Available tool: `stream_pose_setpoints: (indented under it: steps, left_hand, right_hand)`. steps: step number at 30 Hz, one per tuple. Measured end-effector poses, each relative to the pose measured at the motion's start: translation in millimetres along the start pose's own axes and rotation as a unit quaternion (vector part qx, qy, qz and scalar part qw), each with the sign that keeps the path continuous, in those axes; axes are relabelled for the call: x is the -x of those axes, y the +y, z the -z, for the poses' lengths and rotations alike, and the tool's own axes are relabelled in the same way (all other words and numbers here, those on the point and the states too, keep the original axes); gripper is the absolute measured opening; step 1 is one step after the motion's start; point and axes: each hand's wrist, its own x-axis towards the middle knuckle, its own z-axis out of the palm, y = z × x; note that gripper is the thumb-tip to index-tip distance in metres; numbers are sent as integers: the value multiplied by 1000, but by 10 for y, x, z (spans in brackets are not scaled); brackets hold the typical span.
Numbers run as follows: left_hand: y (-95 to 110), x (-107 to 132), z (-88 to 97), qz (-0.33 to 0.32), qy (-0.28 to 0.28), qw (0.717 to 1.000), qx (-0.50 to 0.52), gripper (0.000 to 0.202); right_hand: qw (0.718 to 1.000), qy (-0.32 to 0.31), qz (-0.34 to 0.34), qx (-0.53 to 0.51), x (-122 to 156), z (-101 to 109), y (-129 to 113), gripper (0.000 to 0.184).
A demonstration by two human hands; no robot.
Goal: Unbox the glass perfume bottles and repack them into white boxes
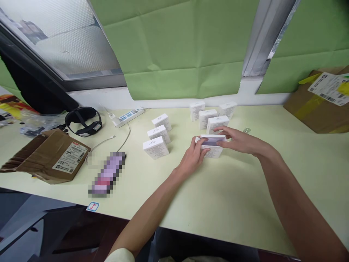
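Note:
Between my two hands a small white carton stands on the table with its top flap up and a purplish inside showing. My left hand grips its left side, thumb on the front and fingers at the top edge. At the right end, my right hand pinches the flap and rim with thumb and fingers. Just behind it is a closed white carton, with several like it further back. To the left, three more closed white cartons form a slanting row, the nearest one closest to my left arm.
On the left lie an open brown cardboard box, a black headset, a white power strip with cables, and a blurred phone. A taped brown box stands at the right. A small clear round item lies behind my right wrist.

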Motion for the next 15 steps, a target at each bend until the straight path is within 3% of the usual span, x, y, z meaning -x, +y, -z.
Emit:
stream_pose_setpoints:
  steps: [5,9,11,13,15]
  left_hand:
    - [25,-2,22,13,-11,1000,-2,35]
    - [25,-4,35,20,-12,1000,-3,37]
    - [28,-5,40,23,-11,1000,-5,38]
    - [37,-4,48,28,-12,1000,-5,38]
    - [49,-1,58,32,-14,999,-5,38]
  right_hand:
    - [998,53,29,10,238,191,-112,55]
    - [977,204,59,-15,510,547,-35,41]
    - [966,257,25,-7,531,674,154,41]
    - [973,227,-32,-2,457,720,419,45]
    - [986,149,-73,22,328,696,689,53]
